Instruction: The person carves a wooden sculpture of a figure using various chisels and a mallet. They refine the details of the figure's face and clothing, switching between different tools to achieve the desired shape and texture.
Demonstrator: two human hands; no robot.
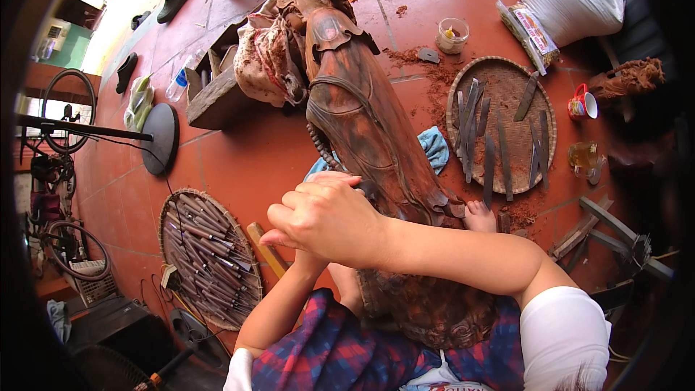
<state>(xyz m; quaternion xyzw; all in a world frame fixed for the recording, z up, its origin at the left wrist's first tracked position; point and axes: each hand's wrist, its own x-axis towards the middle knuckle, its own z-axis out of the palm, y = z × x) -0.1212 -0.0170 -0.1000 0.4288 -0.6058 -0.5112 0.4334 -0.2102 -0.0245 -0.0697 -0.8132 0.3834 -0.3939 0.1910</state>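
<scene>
A large carved wooden statue of a robed figure (362, 123) lies stretched out before me, its base end against my lap. Carved beads run along its left side. A stained cloth bundle (264, 58) props its head end. My right hand (326, 217) crosses to the left over the statue's lower part, fingers curled closed. Whatever it may grip is hidden. Behind it, my left hand (308, 255) meets it at the wrist, and its fingers are mostly covered. A pale wooden handle or bar (266, 250) stands beside my left forearm.
At left, a round woven tray (176, 206) holds many chisels. Another woven tray (554, 112) at right carries flat dark blades. Beyond are a plastic tub (452, 35), a red mug (581, 103), a glass mug (581, 158) and a white sack (568, 0). A black round-based stand (161, 141) is left.
</scene>
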